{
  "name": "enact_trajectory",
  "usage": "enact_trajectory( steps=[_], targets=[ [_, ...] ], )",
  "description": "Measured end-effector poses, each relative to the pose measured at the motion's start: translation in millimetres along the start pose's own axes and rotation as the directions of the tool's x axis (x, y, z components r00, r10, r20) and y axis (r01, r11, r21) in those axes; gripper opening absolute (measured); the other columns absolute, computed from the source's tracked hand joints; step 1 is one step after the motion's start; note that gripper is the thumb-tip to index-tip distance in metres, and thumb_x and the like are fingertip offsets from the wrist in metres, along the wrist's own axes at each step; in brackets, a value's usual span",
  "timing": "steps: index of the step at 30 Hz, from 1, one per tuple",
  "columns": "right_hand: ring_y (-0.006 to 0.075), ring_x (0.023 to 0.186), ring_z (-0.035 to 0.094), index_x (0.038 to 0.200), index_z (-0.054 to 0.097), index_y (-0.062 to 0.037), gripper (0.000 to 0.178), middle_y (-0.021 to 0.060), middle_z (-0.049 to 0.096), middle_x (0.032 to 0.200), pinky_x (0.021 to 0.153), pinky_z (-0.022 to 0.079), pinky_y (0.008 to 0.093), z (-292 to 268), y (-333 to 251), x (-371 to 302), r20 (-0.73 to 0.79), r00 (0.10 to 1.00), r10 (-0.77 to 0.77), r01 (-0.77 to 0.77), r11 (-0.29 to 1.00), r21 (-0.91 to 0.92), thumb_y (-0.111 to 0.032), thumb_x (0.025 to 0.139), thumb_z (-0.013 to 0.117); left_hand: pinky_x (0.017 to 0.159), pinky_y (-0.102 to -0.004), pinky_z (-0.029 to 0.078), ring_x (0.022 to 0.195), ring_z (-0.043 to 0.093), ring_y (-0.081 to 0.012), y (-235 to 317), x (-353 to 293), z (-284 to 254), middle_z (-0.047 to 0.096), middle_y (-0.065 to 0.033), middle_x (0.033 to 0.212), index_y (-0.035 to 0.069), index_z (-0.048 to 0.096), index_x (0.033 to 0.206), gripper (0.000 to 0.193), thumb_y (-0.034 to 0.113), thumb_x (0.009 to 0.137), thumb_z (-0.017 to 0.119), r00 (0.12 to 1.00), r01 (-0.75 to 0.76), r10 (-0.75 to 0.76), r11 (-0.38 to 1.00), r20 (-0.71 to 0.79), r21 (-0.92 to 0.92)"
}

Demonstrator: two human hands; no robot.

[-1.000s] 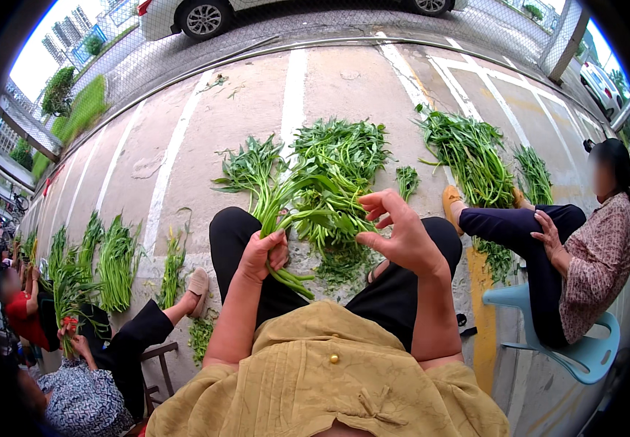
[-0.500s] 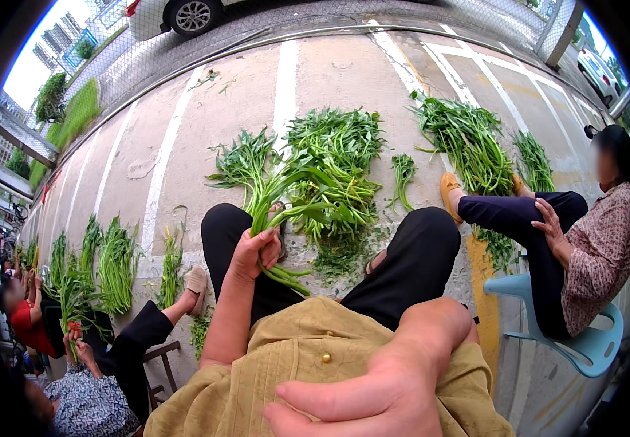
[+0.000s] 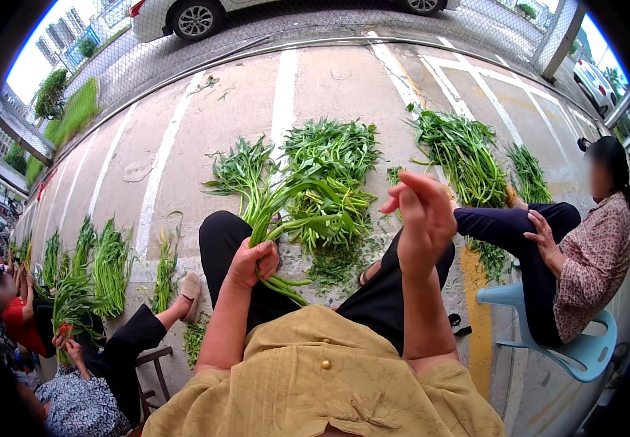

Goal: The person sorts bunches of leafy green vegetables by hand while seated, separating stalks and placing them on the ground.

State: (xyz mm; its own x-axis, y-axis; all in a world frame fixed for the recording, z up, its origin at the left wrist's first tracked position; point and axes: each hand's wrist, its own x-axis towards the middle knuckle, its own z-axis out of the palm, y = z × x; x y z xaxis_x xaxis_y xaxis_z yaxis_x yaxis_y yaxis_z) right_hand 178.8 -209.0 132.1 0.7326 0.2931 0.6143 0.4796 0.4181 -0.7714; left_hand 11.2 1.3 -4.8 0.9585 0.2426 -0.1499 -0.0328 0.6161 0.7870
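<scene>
My left hand (image 3: pixel 252 264) is closed around the stems of a bunch of water spinach (image 3: pixel 260 222), above my left thigh. The leafy end points forward and the stem ends stick out toward my lap. My right hand (image 3: pixel 424 229) is raised over my right knee, its fingers loosely stretched, and no object shows in it. On the ground beyond the held bunch lies a large pile of water spinach (image 3: pixel 329 156). A smaller leafy bunch (image 3: pixel 243 169) is at its left, partly behind the held stems.
More water spinach (image 3: pixel 464 149) lies at the right, near a person (image 3: pixel 599 233) on a blue plastic stool (image 3: pixel 584 349). At the left, several bunches (image 3: pixel 111 273) line the ground beside other seated people, one holding greens (image 3: pixel 73 306). Beyond stands a wire fence (image 3: pixel 329 22).
My right hand has swung from close over my chest up and forward to above my right knee. My left hand keeps its hold on the water spinach, nearly unmoved.
</scene>
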Motion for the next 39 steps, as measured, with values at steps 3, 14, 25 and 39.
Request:
enact_trajectory(
  steps=[3,14,25,39],
  targets=[
    [0.0059,0.054,0.052,0.098,0.059,-0.0024,0.015,0.0015,0.058,0.073,0.047,0.046,0.0193,-23.0,117.0,-15.3,-0.123,0.761,0.637,-0.598,0.762,0.251,-0.012,0.089,0.052,0.029,-0.0229,0.029,0.030,0.030,-0.0099,0.2,-3.4,-0.8,0.031,0.0001,0.042,0.001,0.052,0.067,0.034,0.030,0.084,0.059,1.000,-0.013,0.013,1.000,0.026,-0.009],
    [0.0094,0.053,0.051,0.091,0.061,-0.0060,0.018,-0.0005,0.054,0.067,0.046,0.047,0.0265,-20.6,167.7,-60.5,0.247,0.201,0.948,-0.960,0.141,0.241,-0.022,0.084,0.058,0.030,-0.0234,0.030,0.031,0.032,-0.0106,-3.4,-3.6,-0.4,0.035,-0.0017,0.043,0.001,0.051,0.069,0.032,0.028,0.082,0.062,0.998,0.038,-0.039,0.999,0.041,0.029],
    [0.0094,0.055,0.053,0.083,0.055,-0.0134,0.010,-0.0008,0.055,0.067,0.042,0.042,0.0242,-23.4,177.2,-62.4,0.258,0.323,0.911,-0.896,0.207,0.393,-0.022,0.083,0.060,0.030,-0.0231,0.029,0.032,0.033,-0.0098,0.3,-5.3,3.9,0.038,-0.0025,0.046,-0.001,0.054,0.079,0.028,0.026,0.080,0.063,0.997,0.057,-0.058,0.998,0.051,0.030],
    [0.0118,0.063,0.059,0.091,0.054,-0.0092,0.006,0.0038,0.060,0.075,0.047,0.050,0.0275,-43.8,176.7,-43.7,0.220,0.457,0.862,-0.880,0.403,0.251,-0.011,0.084,0.053,0.030,-0.0232,0.029,0.032,0.031,-0.0105,-1.6,2.1,-1.9,0.036,-0.0013,0.043,0.003,0.052,0.070,0.028,0.026,0.086,0.057,0.999,0.043,-0.042,0.998,-0.020,0.047]
  ],
)
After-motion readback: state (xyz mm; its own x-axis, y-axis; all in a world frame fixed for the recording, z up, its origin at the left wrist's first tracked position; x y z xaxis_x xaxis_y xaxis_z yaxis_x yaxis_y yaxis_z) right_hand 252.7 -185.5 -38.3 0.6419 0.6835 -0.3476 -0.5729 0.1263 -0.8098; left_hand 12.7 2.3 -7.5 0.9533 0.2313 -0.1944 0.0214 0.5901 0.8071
